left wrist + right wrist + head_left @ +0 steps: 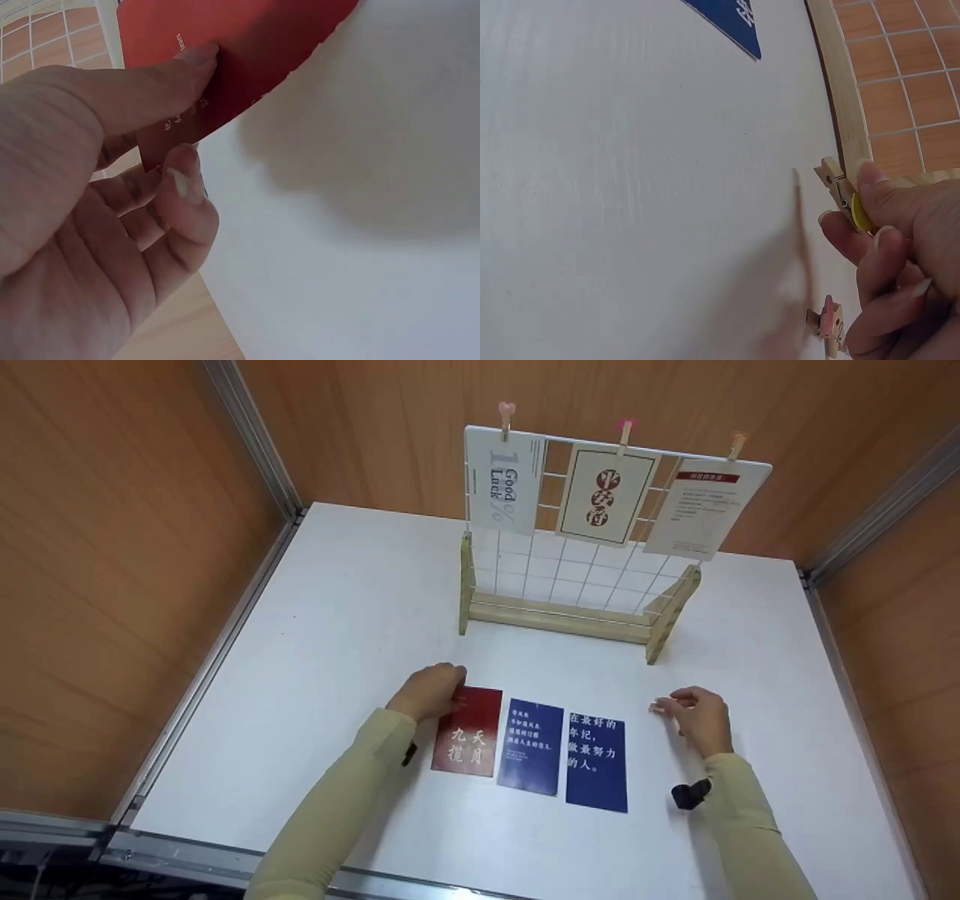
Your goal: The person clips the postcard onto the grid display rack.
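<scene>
My left hand [431, 694] pinches the upper left corner of a red card [466, 727] between thumb and fingers. In the left wrist view the thumb lies across the card's printed face. At the right, my right hand [701, 720] pinches a small wooden clothespin [840, 195] with a yellow piece on it, its tip pointing away from the fingers. Below those fingers shows a second clothespin [829, 324] with a pink piece. Beside the red card, two blue cards [531, 746] [596, 765] with white writing lie in a row on the white table.
Behind the cards stands a white wire grid rack [555, 562] on a wooden base [559, 619]. Three pale cards hang from its top bar: a Good Luck card [504, 480], a card with red round characters [607, 495] and a text card [694, 510], each under a clothespin. Wooden panels surround the table.
</scene>
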A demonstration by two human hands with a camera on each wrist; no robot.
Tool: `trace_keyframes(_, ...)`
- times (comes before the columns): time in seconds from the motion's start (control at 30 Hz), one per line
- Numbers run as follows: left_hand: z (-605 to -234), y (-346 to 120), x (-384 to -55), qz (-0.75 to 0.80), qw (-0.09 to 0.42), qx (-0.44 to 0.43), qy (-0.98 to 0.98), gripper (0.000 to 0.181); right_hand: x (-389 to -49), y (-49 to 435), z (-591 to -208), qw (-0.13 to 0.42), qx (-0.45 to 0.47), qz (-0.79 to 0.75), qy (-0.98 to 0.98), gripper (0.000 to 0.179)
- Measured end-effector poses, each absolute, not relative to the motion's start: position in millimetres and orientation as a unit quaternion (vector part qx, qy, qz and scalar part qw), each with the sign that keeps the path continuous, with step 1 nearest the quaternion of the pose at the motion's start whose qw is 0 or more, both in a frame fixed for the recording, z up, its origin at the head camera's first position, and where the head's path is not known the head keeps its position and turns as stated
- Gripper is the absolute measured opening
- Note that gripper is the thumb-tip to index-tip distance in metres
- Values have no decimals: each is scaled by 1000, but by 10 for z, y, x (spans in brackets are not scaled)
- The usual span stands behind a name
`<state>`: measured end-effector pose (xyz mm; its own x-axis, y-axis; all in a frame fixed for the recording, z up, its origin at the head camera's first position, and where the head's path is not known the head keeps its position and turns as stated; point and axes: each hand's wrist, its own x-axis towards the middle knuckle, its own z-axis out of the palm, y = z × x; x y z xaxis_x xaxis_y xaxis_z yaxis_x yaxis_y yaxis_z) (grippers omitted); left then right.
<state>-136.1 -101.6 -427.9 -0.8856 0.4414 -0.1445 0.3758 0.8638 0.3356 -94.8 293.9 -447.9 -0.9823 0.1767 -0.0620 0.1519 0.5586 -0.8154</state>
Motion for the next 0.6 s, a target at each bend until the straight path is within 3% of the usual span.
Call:
trace_keyframes(0.07, -4673, -1119, -1597, 153, 105, 242, 952, 23, -1174, 3271, -4943, -23, -110, 440, -891, 38)
trace_keyframes(0.13, -4743, -1124, -1677, 150, 104, 239, 954, 22, -1232, 3351, -5096, -20, -115, 438, -892, 40)
trace_keyframes(0.6, -4487, -1111, -1811, 28, 92, 260, 961, 24, -1212, 3276, -5151, 6, -126, 413, -902, 42)
